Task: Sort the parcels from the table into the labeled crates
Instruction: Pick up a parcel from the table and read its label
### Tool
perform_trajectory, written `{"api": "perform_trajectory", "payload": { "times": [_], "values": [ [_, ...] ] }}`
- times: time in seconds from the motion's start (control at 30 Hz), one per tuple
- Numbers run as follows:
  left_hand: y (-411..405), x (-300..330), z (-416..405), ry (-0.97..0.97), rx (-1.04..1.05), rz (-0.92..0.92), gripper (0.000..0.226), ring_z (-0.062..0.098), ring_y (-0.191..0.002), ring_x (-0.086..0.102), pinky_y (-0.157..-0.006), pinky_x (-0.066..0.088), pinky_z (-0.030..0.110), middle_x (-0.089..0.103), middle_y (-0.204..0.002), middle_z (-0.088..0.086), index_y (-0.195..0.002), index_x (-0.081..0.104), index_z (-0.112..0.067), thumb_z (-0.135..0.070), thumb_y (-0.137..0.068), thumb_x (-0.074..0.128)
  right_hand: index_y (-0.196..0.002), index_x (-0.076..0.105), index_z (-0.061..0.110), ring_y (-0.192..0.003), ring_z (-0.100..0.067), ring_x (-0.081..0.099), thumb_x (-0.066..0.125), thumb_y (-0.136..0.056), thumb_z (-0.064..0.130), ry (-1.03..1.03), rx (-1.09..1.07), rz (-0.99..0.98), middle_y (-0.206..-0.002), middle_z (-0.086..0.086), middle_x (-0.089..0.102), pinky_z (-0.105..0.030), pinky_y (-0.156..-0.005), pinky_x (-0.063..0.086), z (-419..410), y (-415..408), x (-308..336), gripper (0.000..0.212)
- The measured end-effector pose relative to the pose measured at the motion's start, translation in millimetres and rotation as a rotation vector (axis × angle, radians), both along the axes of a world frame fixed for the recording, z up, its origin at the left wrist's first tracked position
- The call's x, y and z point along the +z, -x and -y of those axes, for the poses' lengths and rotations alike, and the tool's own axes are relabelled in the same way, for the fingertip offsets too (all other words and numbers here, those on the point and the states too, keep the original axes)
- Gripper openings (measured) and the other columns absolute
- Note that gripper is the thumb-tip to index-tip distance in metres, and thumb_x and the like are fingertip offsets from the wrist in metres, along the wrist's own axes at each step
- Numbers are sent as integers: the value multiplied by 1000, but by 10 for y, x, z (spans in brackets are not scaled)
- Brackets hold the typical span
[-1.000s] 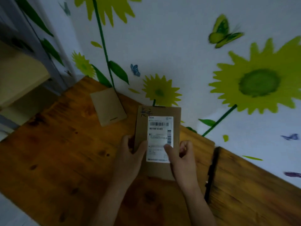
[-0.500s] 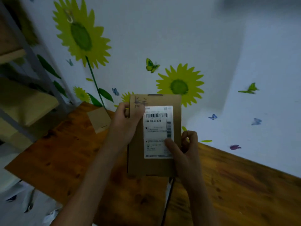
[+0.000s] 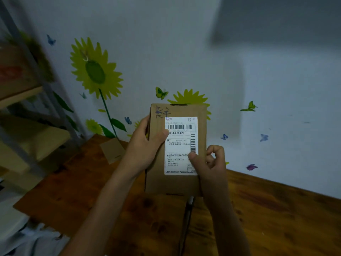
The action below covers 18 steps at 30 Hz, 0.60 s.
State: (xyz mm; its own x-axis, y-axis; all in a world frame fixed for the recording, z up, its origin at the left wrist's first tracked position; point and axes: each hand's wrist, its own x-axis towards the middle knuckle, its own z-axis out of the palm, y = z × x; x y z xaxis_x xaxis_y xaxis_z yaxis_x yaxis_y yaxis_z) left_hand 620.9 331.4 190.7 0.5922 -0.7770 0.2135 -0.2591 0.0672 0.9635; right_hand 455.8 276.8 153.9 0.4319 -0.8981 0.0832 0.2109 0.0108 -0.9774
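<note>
While our left hand (image 3: pixel 145 145) grips the parcel (image 3: pixel 158 182) edge, our right hand (image 3: pixel 210 163) pinches its opposite side.

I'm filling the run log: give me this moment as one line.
stage: label check | left hand: grips parcel left edge | right hand: pinches right edge | parcel: held above table | second parcel: on table
</note>
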Motion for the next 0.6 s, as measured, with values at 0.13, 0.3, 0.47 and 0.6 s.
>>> {"api": "perform_trajectory", "payload": {
  "times": [0.13, 0.3, 0.47, 0.6],
  "values": [
    [24, 26, -100, 15, -82, 28, 46, -7, -92, 68, -64, 53, 12, 65, -111, -21, -137, 47, -34, -19, -96, 64, -97, 36, 17, -92, -24, 76, 64, -96, 12, -22, -26, 9, -101, -1, 78, -33, -65, 63, -47, 3, 38, 28],
    [27, -12, -191, 24, -171, 44, 60, -3, -100, 68, -70, 57, 16, 66, -114, -24, -146, 39, -35, -12, -96, 63, -101, 37, 16, -90, -23, 77, 65, -96, 13, -54, -57, 17, -98, 2, 79, -31, -63, 63, -75, -12, 72, 28],
    [-7, -39, -217, 6, -258, 51, 73, -14, -100, 63, -70, 55, 11, 64, -105, -38, -148, 28, -39, -6, -94, 64, -103, 36, 15, -90, -21, 77, 65, -95, 13, -50, -84, 33, -94, 7, 79, -28, -63, 61, -49, -51, 127, 30],
    [-32, -161, -238, -19, -310, 71, 86, -14, -106, 61, -75, 52, 9, 57, -118, -33, -154, 21, -40, -9, -91, 70, -103, 36, 17, -93, -24, 76, 66, -95, 16, -48, -131, 11, -99, 3, 78, -37, -71, 64, -8, -69, 97, 30]
  ]
}}
